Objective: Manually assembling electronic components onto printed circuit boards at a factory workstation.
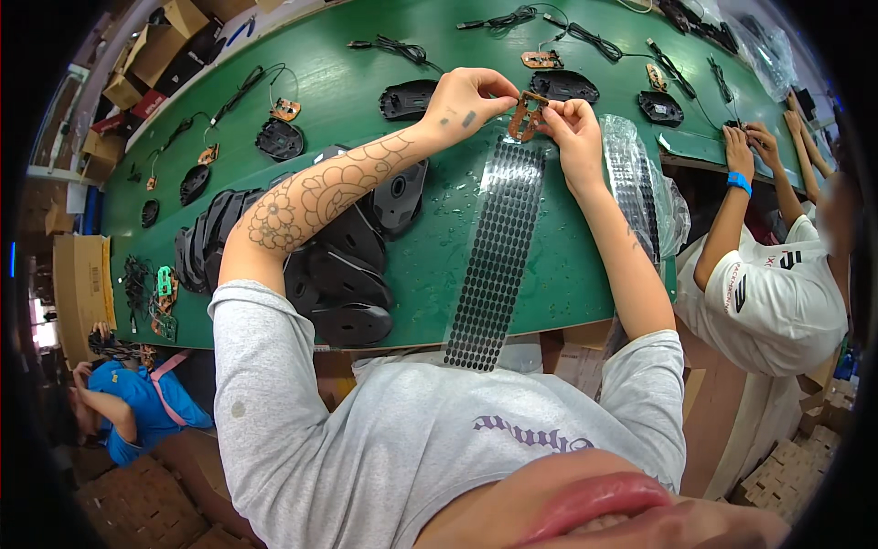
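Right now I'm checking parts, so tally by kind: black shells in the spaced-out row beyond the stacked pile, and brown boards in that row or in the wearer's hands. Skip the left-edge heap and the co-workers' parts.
Black shells: 6
Brown boards in the row: 5
Brown board held by left hand and right hand: 1
Total: 12

head: left fisheye of a head-worn pair | faces down and forward over the counter [437,247] | left hand [460,105] and right hand [576,137] at upper centre, beyond the closer grey shirt [384,448] | straight lines bowed outward
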Demonstrator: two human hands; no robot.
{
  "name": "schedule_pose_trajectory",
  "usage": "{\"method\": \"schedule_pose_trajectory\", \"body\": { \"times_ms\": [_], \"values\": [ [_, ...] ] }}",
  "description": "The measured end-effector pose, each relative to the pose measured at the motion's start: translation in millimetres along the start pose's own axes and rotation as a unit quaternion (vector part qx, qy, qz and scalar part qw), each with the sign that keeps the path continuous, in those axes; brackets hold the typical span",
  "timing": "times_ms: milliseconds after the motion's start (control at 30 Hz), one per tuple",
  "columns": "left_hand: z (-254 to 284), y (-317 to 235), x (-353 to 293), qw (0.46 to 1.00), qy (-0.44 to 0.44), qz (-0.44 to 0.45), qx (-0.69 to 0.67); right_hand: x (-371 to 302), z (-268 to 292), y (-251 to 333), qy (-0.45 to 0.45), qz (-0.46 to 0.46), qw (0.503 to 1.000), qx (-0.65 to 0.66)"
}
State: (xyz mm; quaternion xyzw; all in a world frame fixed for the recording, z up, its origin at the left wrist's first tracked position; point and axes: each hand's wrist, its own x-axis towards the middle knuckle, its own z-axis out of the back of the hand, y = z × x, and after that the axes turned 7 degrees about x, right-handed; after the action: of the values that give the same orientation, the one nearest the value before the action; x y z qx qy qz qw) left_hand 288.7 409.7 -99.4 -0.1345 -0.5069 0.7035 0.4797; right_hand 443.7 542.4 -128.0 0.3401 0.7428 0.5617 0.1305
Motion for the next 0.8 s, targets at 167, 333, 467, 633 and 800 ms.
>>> {"method": "schedule_pose_trajectory", "body": {
  "times_ms": [167, 333, 467, 633, 800],
  "values": [
    [-0.5, -3.7, 0.5, 1.0, -0.002, -0.005, 0.023, -0.3, -0.2, 0.9, -0.001, -0.006, 1.0, -0.019],
    [0.4, -5.2, 0.9, 0.999, -0.003, -0.012, 0.046, 0.9, 0.5, -0.1, 0.002, 0.002, 0.999, -0.035],
    [1.2, -5.0, 0.9, 0.997, -0.003, -0.02, 0.069, 1.7, 1.2, -2.2, 0.011, 0.01, 0.999, -0.044],
    [-1.1, 1.1, 1.5, 1.0, 0.006, 0.002, 0.024, 1.9, 2.9, -4.8, 0.016, 0.021, 0.999, -0.028],
    [-1.0, 7.9, 2.4, 0.995, 0.03, 0.007, -0.1, 1.6, 2.7, -4.6, 0.028, 0.031, 0.999, -0.021]
  ]
}}
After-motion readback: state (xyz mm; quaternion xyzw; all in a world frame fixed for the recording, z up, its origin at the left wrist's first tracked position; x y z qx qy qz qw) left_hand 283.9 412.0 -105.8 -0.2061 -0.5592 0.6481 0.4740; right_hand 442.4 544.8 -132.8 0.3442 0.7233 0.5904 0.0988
